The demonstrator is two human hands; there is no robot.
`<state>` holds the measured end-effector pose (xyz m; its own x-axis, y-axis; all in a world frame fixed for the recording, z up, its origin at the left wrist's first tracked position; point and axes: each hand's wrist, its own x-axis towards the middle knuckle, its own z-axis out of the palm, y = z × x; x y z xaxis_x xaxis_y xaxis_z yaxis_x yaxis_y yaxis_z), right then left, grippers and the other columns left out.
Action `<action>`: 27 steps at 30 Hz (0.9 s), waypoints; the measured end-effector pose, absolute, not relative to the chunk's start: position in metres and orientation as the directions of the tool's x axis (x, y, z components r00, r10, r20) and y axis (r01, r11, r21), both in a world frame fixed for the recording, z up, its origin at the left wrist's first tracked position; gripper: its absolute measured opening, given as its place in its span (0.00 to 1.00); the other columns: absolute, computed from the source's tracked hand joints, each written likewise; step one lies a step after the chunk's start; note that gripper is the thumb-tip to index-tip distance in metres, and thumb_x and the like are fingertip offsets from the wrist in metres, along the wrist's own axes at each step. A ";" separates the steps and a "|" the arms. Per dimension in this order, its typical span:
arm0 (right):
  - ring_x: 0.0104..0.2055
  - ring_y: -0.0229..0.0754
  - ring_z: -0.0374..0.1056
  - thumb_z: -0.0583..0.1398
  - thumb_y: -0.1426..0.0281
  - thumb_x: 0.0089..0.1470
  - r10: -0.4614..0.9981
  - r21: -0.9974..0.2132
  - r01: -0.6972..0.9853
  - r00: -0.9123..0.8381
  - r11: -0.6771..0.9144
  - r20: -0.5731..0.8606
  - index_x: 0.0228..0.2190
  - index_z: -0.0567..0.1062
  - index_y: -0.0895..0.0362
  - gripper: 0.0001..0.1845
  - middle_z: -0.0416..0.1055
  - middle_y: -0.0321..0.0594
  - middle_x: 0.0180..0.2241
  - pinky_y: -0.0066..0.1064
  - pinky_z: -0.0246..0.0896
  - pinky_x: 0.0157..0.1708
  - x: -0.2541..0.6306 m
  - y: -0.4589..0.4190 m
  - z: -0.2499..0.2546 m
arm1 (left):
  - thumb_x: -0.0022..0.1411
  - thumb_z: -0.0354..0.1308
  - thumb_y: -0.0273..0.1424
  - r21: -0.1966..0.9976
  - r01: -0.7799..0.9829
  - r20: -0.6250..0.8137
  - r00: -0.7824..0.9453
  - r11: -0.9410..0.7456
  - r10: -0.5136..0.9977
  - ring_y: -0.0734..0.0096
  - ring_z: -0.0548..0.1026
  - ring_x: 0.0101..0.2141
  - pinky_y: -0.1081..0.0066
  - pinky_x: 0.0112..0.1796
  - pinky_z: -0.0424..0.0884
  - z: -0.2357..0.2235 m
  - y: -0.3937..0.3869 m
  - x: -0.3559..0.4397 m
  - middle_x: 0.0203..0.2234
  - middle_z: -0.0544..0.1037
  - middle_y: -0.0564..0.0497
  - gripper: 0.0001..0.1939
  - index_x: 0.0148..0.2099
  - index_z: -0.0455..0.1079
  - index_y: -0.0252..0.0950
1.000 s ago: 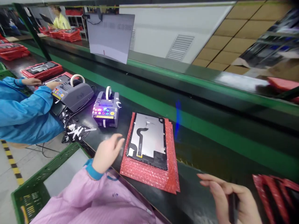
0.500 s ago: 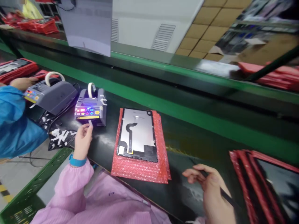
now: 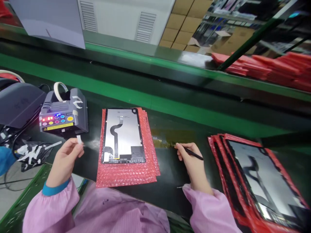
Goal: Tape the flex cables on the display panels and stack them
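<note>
My left hand (image 3: pixel 66 158) pinches a short strip of white tape (image 3: pixel 79 139) between thumb and fingertips, just in front of a tape dispenser (image 3: pixel 63 111). In my right hand (image 3: pixel 190 158) is a slim black pen-like tool (image 3: pixel 193 153), its tip close to an amber patch (image 3: pixel 167 138) on the bench. Between my hands lies a tablet screen panel (image 3: pixel 128 134), silver back up, with a black curved ribbon cable (image 3: pixel 116 139). It rests on a stack of red bubble-wrap sleeves (image 3: pixel 126 178). Neither hand touches the panel.
More panels (image 3: pixel 257 174) on red bubble wrap lie at the right. A second grey dispenser (image 3: pixel 20 100) stands at the left, near a black bag (image 3: pixel 34 155) with tape scraps. Red packs (image 3: pixel 272 69) pile up on the back ledge. A green crate (image 3: pixel 21 207) sits lower left.
The view has swung right. My left hand has drawn the tape strip back from the dispenser. My right hand has moved toward the panel, its tool now pointing at the bench.
</note>
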<state>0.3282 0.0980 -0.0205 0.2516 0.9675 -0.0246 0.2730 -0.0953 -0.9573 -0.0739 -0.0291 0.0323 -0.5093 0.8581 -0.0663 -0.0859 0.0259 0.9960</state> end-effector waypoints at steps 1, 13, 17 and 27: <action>0.18 0.35 0.61 0.73 0.44 0.39 0.969 -0.956 0.276 0.244 -0.102 -0.033 0.28 0.72 0.53 0.29 0.73 0.35 0.23 0.29 0.57 0.17 0.329 0.098 -0.021 | 0.55 0.74 0.48 0.997 -0.072 -0.033 -0.483 -0.002 0.875 0.78 0.66 0.25 0.76 0.28 0.66 0.028 -0.027 -0.071 0.24 0.69 0.57 0.21 0.39 0.75 0.38; 0.17 0.32 0.60 0.75 0.47 0.39 0.961 -0.982 0.146 0.267 -0.118 -0.075 0.23 0.69 0.55 0.29 0.76 0.38 0.22 0.23 0.51 0.14 0.320 0.095 -0.009 | 0.70 0.62 0.41 0.986 -0.155 0.023 -0.245 -0.062 0.969 0.59 0.65 0.68 0.53 0.64 0.67 -0.012 0.000 -0.027 0.73 0.56 0.41 0.41 0.71 0.37 0.57; 0.17 0.32 0.63 0.74 0.55 0.48 0.973 -1.000 0.000 0.228 -0.027 -0.027 0.24 0.67 0.54 0.24 0.76 0.36 0.22 0.22 0.54 0.15 0.282 0.058 0.017 | 0.71 0.60 0.38 0.981 -0.011 0.181 -0.283 -0.191 0.942 0.58 0.61 0.70 0.50 0.67 0.61 -0.023 -0.002 -0.021 0.73 0.56 0.40 0.38 0.71 0.40 0.55; 0.18 0.36 0.70 0.66 0.64 0.62 0.981 -0.999 0.046 -0.195 0.017 0.008 0.26 0.69 0.54 0.15 0.79 0.38 0.26 0.25 0.65 0.17 0.183 0.001 0.027 | 0.68 0.53 0.17 0.682 0.514 0.622 -0.032 -0.521 0.783 0.56 0.71 0.62 0.36 0.64 0.61 0.001 -0.025 -0.034 0.50 0.77 0.48 0.43 0.74 0.41 0.55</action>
